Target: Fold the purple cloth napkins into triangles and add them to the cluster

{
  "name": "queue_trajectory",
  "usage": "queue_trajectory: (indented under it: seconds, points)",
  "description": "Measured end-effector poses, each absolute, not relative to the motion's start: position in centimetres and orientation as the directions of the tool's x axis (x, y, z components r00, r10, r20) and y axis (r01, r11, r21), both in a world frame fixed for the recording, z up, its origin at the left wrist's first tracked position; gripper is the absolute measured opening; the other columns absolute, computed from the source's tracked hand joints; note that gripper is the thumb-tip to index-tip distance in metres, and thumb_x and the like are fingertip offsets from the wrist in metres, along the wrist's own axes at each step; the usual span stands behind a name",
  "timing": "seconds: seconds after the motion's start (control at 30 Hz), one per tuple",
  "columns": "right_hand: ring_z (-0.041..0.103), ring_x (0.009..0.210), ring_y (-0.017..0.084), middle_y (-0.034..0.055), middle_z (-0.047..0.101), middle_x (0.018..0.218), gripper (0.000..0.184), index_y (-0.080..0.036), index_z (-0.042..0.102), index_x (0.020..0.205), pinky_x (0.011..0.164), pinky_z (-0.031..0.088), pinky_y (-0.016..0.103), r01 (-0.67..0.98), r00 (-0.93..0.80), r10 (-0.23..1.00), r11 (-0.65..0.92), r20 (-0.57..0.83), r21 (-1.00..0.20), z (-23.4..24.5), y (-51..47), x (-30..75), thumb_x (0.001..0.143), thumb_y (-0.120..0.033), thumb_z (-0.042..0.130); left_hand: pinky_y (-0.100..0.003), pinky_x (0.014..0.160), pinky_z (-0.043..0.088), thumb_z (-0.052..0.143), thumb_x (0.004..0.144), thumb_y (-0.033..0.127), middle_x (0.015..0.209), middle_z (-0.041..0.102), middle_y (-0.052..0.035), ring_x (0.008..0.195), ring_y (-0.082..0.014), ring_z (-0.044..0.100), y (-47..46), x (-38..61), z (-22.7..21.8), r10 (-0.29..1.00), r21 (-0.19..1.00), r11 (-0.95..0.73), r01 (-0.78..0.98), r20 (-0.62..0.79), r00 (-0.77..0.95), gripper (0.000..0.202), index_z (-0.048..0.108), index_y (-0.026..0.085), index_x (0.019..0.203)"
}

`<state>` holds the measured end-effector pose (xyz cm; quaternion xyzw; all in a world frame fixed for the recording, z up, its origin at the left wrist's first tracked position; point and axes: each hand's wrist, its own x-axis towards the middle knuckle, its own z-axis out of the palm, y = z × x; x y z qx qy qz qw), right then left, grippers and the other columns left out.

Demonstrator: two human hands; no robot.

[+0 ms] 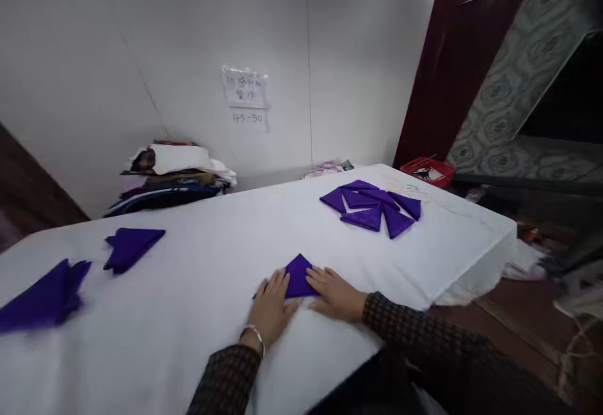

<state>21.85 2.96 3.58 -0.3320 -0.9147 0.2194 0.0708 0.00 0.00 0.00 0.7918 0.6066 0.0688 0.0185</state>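
A purple cloth napkin (298,272) folded into a triangle lies on the white tablecloth (211,258) near the front edge. My left hand (271,307) rests flat on its left side, fingers stretched out. My right hand (335,292) presses flat on its right side, fingers extended too. A bracelet sits on my left wrist. Neither hand grips the napkin.
Several folded purple triangles (372,206) lie in a cluster at the far right of the table. Two looser purple napkins (129,245) (44,296) lie at the left. A pile of folded fabrics (172,176) stands by the wall; a red basket (428,171) sits beyond the table's right corner.
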Motion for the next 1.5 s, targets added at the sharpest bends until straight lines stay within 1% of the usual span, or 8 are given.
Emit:
queue_trajectory:
  seconds: [0.17,0.27,0.47,0.7,0.87,1.1,1.23,1.5]
  points:
    - [0.023,0.137,0.027,0.0155,0.027,0.149,0.063,-0.013,0.033,0.142,0.111,0.013,0.047,0.587,-0.725,0.688,0.619,0.001,-0.522,3.5,2.2,24.5,0.090,-0.047,0.044,-0.047,0.110,0.025,0.039,0.088,0.050,0.146,0.035,-0.0122,0.136,-0.0255,0.029,-0.2,0.3,0.2,0.961,0.153,-0.263,0.952,0.123,0.246,0.061,0.040,0.014,0.137]
    - [0.041,0.126,0.025,0.0113,0.044,0.140,0.049,-0.019,0.043,0.135,0.105,0.027,0.041,0.531,-0.723,0.689,0.602,0.050,-0.597,4.5,2.6,24.7,0.092,-0.042,0.043,-0.046,0.108,0.028,0.039,0.088,0.050,0.143,0.041,-0.0113,0.133,-0.0255,0.035,0.2,0.4,1.3,0.975,0.214,-0.214,0.953,0.108,0.195,0.057,0.048,0.015,0.132]
    - [0.059,0.090,0.020,0.0039,0.066,0.102,0.025,-0.021,0.060,0.109,0.080,0.041,0.029,0.544,-0.668,0.737,0.583,0.109,-0.604,5.5,4.8,22.6,0.086,-0.029,0.052,-0.035,0.095,0.041,0.039,0.091,0.032,0.117,0.065,-0.0065,0.109,-0.0210,0.057,2.3,0.5,3.7,0.986,0.307,-0.158,0.939,0.101,0.133,0.033,0.070,0.022,0.095]
    - [0.057,0.089,0.022,0.0082,0.062,0.101,0.049,-0.020,0.053,0.121,0.074,0.040,0.028,0.694,-0.581,0.812,0.527,0.050,-0.490,4.5,6.4,20.6,0.075,-0.029,0.065,-0.030,0.091,0.040,0.054,0.080,0.019,0.107,0.064,-0.0085,0.102,-0.0201,0.057,4.1,0.0,3.0,0.996,0.393,-0.054,0.918,0.085,0.022,0.028,0.060,0.015,0.107]
    - [0.057,0.083,0.021,0.0061,0.063,0.096,0.069,-0.020,0.045,0.133,0.068,0.040,0.027,0.719,-0.538,0.843,0.441,-0.027,-0.538,4.2,7.0,20.0,0.068,-0.030,0.069,-0.028,0.076,0.043,0.058,0.076,0.022,0.094,0.067,-0.0051,0.088,-0.0183,0.061,5.3,-0.9,3.0,0.984,0.564,0.135,0.815,-0.175,-0.041,0.021,0.061,0.017,0.095]
    - [0.053,0.061,0.012,-0.0038,0.062,0.070,0.040,-0.019,0.067,0.101,0.057,0.040,0.023,0.334,-0.576,0.797,0.027,-0.181,-0.942,3.1,8.3,20.3,0.062,-0.021,0.067,-0.024,0.056,0.035,0.060,0.068,0.024,0.059,0.054,0.0047,0.060,-0.0129,0.050,5.1,-1.5,3.4,0.987,0.723,0.133,0.678,-0.160,-0.022,0.013,0.049,0.020,0.063]
    - [0.057,0.062,0.013,-0.0027,0.065,0.069,0.026,-0.016,0.068,0.080,0.065,0.046,0.027,0.159,-0.566,0.776,-0.227,-0.277,-0.961,3.3,9.1,20.2,0.056,-0.023,0.073,-0.024,0.056,0.035,0.064,0.064,0.024,0.055,0.049,0.0067,0.056,-0.0108,0.046,4.7,-1.6,3.8,0.982,0.837,0.174,0.518,-0.188,-0.026,0.016,0.048,0.020,0.061]
    - [0.060,0.062,0.012,-0.0004,0.067,0.074,0.031,-0.016,0.065,0.088,0.067,0.048,0.027,0.059,-0.641,0.705,-0.348,-0.303,-0.936,4.8,10.3,17.4,0.065,-0.036,0.075,-0.023,0.054,0.038,0.068,0.060,0.023,0.056,0.053,0.0073,0.053,-0.0093,0.048,4.0,-1.4,3.8,0.964,0.908,0.264,0.324,-0.251,-0.084,0.018,0.050,0.020,0.062]
